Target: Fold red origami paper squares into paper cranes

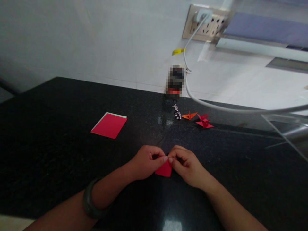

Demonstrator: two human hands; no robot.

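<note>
A small folded piece of red paper is held just above or on the black countertop, near its front middle. My left hand pinches its top edge between thumb and fingers. From the other side, my right hand pinches the same edge, the two thumb tips almost meeting. The fingers hide part of the paper's upper edge. Off to the left lies a stack of square paper, red on top with a pale sheet showing beneath. Beyond my right hand stand an orange paper crane and red paper cranes.
A phone-like object, blurred out, leans on the tiled wall with a beaded strap before it. A white cable runs from the wall socket across the right side. A clear-edged object stands at far right.
</note>
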